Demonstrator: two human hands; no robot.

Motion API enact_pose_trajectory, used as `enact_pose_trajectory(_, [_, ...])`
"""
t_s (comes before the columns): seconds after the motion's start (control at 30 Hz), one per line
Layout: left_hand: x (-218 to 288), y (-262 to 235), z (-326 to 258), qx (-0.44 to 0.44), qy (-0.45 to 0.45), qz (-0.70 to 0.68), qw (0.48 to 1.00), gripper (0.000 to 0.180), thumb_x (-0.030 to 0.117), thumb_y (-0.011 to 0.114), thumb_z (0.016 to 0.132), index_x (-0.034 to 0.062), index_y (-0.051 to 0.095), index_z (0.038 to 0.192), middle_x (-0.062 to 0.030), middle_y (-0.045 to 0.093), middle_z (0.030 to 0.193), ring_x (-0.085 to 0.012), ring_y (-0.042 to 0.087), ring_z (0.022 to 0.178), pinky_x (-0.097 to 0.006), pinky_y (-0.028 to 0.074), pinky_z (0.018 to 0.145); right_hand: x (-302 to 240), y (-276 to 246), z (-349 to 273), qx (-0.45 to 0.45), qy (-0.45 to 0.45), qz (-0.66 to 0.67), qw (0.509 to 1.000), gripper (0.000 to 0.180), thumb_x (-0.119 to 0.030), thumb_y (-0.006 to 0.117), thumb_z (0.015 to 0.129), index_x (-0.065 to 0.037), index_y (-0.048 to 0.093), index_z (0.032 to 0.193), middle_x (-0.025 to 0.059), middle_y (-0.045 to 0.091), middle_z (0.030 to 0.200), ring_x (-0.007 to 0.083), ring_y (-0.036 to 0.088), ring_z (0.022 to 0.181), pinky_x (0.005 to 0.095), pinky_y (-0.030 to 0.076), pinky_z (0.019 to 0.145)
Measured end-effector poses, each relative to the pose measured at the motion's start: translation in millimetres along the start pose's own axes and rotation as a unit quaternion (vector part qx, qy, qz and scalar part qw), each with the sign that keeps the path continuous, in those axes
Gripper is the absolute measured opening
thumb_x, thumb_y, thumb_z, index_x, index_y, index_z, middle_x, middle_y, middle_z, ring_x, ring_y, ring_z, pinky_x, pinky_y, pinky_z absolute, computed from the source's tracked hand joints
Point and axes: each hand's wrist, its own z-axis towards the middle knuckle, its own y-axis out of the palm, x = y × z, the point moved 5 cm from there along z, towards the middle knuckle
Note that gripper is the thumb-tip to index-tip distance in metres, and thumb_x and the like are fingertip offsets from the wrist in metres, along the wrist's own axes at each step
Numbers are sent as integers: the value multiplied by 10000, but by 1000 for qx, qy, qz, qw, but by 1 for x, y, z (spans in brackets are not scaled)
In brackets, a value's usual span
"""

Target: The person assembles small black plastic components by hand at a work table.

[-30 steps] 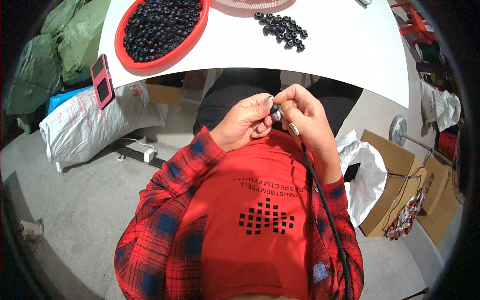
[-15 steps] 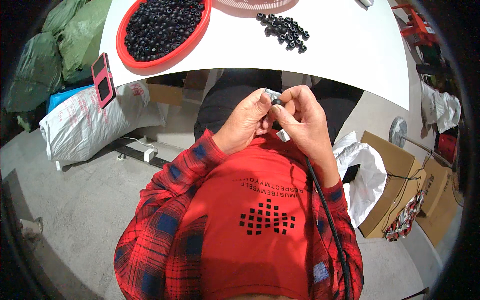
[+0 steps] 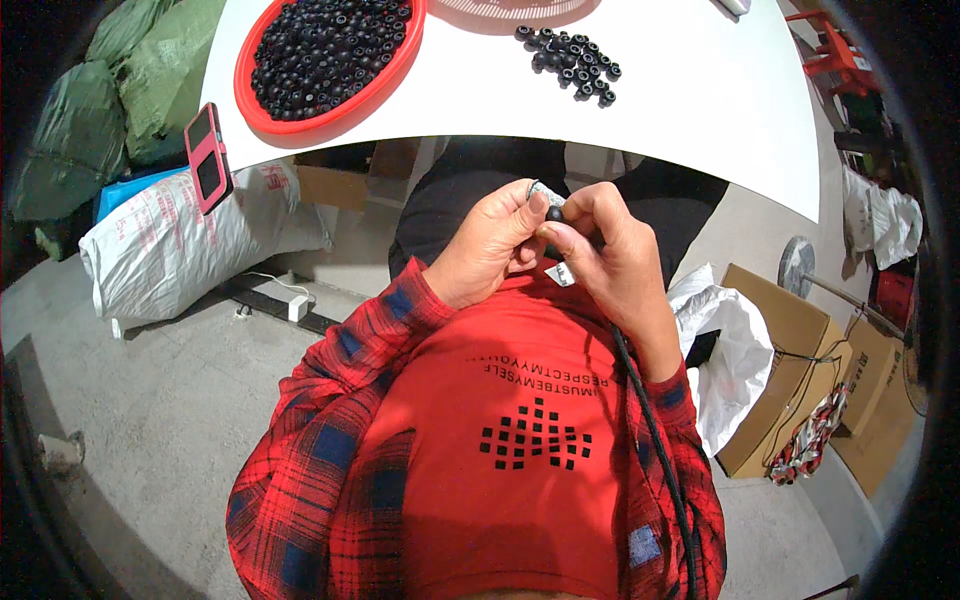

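My two hands meet in front of my red shirt, below the table edge. My left hand (image 3: 494,238) is closed, its thumb pressed on a small silvery-grey piece (image 3: 545,194) that pokes out past the fingertips. My right hand (image 3: 615,245) pinches a small black round piece (image 3: 555,213) against the tip of the left thumb. Just under the fingers hangs a white tag (image 3: 560,273); its attachment is hidden. On the table, a red bowl (image 3: 408,62) is full of similar black pieces with holes, and a loose cluster (image 3: 572,62) of them lies further right.
The white table (image 3: 700,110) spans the far side, with a pink basket (image 3: 510,8) at its back edge. A pink-cased phone (image 3: 207,160) sits at its left edge. White sacks (image 3: 190,250) stand left; a white bag (image 3: 735,370) and cardboard boxes (image 3: 760,300) stand right.
The right fingers have bent and shifted slightly around the black piece. The silvery-grey piece is more tilted, and the tag has moved a little up and left.
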Motion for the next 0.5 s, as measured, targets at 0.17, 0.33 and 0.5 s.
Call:
enact_pose_trajectory(0.17, [-1,-3,2,-10,25,-1,1000,279,367,507,950,90,532,947,55,493,703,-8,378,513,-149,292,440,2,2,-2,15,-25,42,999,146,-93,628,855,-24,524,931,111,595,726,200,618,602,293,475,548])
enact_pose_trajectory(0.33, [6,-3,0,21,59,65,996,301,413,510,939,114,516,911,52,475,717,-3,401,558,-135,301,455,6,4,-2,12,-6,92,996,100,-64,599,866,-13,530,918,85,570,701,150,586,616,262,459,564])
enact_pose_trajectory(0.5, [7,-5,0,36,94,72,992,287,397,521,938,110,515,917,49,473,719,-5,405,557,-132,311,459,12,6,-3,-3,44,161,986,62,-48,574,878,-5,535,901,30,524,679,73,504,619,218,417,561])
